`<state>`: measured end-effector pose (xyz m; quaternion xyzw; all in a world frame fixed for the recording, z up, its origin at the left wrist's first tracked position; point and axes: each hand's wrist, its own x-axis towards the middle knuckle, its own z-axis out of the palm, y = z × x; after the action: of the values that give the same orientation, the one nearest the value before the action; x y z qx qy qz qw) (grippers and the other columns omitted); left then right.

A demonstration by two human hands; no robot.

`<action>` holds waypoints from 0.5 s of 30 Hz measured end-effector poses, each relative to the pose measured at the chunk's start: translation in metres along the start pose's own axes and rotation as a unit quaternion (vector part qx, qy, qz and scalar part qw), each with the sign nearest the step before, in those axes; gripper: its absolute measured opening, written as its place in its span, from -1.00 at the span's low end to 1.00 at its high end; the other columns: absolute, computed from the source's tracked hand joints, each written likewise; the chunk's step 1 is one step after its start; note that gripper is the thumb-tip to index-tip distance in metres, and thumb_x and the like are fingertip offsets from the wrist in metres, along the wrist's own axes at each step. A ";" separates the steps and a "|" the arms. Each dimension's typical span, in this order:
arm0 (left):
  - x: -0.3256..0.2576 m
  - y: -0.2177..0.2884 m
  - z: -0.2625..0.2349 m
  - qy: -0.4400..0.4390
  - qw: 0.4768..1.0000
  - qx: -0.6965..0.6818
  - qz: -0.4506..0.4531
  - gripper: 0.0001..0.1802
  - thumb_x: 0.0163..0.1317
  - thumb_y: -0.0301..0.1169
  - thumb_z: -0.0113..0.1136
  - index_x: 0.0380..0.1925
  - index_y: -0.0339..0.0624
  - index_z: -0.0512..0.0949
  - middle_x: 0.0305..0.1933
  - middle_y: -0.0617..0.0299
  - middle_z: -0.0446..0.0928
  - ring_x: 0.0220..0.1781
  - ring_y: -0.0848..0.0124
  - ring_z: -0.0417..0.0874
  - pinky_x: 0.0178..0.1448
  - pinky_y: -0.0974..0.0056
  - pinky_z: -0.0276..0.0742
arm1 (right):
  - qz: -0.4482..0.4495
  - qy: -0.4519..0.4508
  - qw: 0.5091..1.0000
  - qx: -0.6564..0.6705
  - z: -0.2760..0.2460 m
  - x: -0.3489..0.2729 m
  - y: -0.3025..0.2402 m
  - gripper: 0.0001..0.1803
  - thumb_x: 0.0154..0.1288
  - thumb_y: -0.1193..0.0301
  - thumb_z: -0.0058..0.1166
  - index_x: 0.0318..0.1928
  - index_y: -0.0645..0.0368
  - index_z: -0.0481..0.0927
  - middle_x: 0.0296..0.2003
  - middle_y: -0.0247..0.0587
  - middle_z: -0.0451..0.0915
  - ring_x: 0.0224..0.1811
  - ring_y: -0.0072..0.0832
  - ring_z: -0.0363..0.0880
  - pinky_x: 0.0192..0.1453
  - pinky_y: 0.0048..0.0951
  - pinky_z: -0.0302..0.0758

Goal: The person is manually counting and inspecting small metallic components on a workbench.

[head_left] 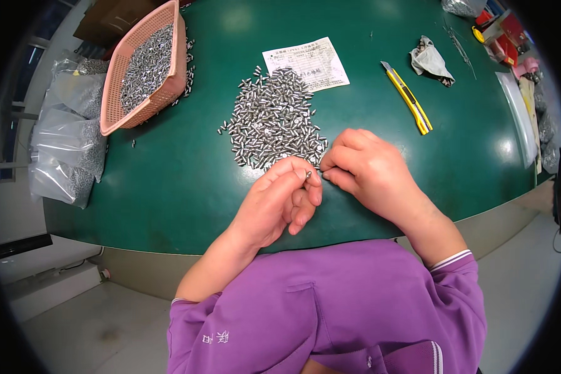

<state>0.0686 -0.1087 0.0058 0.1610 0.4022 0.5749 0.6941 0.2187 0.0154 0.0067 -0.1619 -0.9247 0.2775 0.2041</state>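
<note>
A heap of small silvery metal pins (271, 118) lies on the green table in front of me. At the heap's near edge, my left hand (280, 196) pinches one small metal pin (308, 175) between thumb and forefinger, its other fingers curled loosely. Just to the right, my right hand (368, 168) is closed, thumb and forefinger pressed together beside the heap's lower right edge. Whatever sits between those right fingertips is too small or hidden to make out. The two hands are close together but apart.
A pink plastic basket (176, 59) full of similar pins stands at the left, with loose pins beside it. Bulging clear bags (68, 149) line the table's left edge. A printed paper slip (327, 65), yellow utility knife (408, 100) and crumpled white cloth (430, 61) lie beyond my hands.
</note>
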 end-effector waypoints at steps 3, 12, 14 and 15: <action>0.000 0.001 0.000 0.001 1.000 -0.003 -0.001 -0.80 0.36 -0.39 -0.25 -0.31 -0.21 0.38 -0.46 0.17 0.45 -0.69 0.54 0.38 -0.73 0.48 0.23 | 0.003 -0.010 1.000 -0.008 0.002 0.000 0.000 -0.86 -0.07 0.53 0.22 -0.43 0.15 0.54 -0.43 -0.26 0.49 -0.33 -0.29 0.49 -0.28 -0.32 0.45; -0.001 0.000 -0.004 0.012 1.000 0.001 0.013 -0.82 0.36 -0.39 -0.24 -0.29 -0.21 0.37 -0.41 0.18 0.46 -0.68 0.53 0.39 -0.68 0.48 0.26 | 0.025 0.043 0.999 -0.001 -0.001 0.002 0.003 -0.83 -0.07 0.53 0.18 -0.39 0.11 0.52 -0.39 -0.26 0.47 -0.28 -0.24 0.48 -0.25 -0.29 0.46; -0.001 0.000 -0.004 0.006 1.000 0.007 0.014 -0.83 0.35 -0.40 -0.22 -0.27 -0.21 0.37 -0.39 0.19 0.46 -0.65 0.53 0.40 -0.65 0.48 0.28 | 0.018 0.031 0.999 0.001 -0.001 0.001 0.001 -0.84 -0.07 0.52 0.18 -0.39 0.11 0.52 -0.40 -0.26 0.47 -0.28 -0.25 0.47 -0.26 -0.29 0.46; -0.001 -0.001 -0.002 0.010 1.000 0.014 0.022 -0.85 0.34 -0.41 -0.21 -0.24 -0.21 0.36 -0.37 0.20 0.46 -0.61 0.54 0.41 -0.61 0.48 0.30 | 0.012 0.019 1.000 0.004 -0.001 0.001 0.000 -0.84 -0.06 0.52 0.18 -0.39 0.11 0.53 -0.40 -0.26 0.46 -0.29 -0.25 0.47 -0.26 -0.29 0.46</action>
<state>0.0676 -0.1098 0.0046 0.1733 0.4137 0.5858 0.6750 0.2184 0.0165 0.0077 -0.1776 -0.9177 0.2803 0.2185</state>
